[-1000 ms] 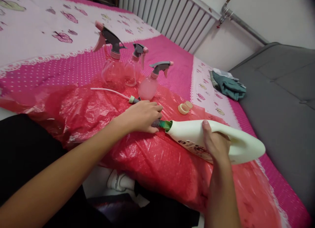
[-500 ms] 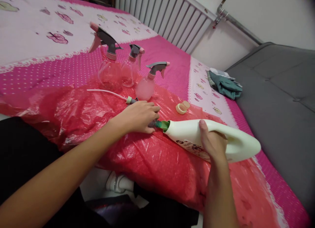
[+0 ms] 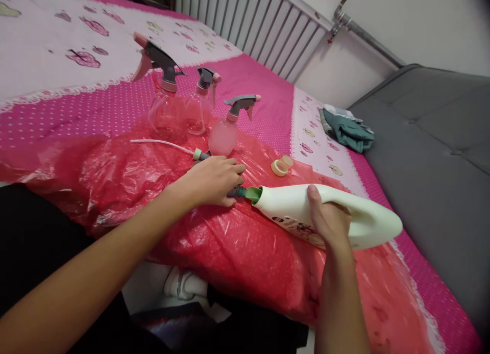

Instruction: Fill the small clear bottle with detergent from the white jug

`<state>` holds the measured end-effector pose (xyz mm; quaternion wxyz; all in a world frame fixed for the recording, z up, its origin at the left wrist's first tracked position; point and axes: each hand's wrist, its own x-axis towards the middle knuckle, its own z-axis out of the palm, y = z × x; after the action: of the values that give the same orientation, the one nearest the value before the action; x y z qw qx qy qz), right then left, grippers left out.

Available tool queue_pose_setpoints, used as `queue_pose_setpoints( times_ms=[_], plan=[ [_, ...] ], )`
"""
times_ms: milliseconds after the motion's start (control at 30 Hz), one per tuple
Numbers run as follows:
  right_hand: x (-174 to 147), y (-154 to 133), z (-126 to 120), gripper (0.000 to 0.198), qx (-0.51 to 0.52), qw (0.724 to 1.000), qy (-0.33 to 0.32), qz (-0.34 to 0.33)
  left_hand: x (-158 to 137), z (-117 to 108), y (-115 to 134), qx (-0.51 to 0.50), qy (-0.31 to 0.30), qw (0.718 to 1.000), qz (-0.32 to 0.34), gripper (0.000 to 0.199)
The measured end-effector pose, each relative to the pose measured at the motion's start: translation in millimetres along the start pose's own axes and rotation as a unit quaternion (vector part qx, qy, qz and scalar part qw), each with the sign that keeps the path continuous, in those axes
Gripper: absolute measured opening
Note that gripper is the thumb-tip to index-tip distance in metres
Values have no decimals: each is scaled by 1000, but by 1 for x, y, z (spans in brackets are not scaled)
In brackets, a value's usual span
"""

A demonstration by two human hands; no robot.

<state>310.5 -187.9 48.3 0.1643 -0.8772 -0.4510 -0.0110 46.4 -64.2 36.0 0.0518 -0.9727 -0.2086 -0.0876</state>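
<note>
Though apart, hands (image 3: pixel 216 180) over red plastic (image 3: pixel 245 252)

A bright pink and white bed sheet (image 3: pixel 264 83) has white dots and little fruit pictures. A messy pile of green and white clothes (image 3: pixel 351 132) sits by a big gray padded board (image 3: pixel 429 134). White slats (image 3: pixel 245 25) and a gray pipe (image 3: pixel 373 44) are by the pale wall (image 3: pixel 432 27).

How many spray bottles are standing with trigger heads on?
3: the left bottle, the middle bottle and the right bottle, all beyond the left hand, the right one nearest it. No more standing ones seem hidden.
</note>
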Motion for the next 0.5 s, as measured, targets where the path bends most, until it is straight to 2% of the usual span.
queue_pose_setpoints(
  times_ms=[500],
  plan=[
    [-2,-2,-1,85,2,1000,-8,6,4,1,6,19,-1,1000,5,28]
  ],
)
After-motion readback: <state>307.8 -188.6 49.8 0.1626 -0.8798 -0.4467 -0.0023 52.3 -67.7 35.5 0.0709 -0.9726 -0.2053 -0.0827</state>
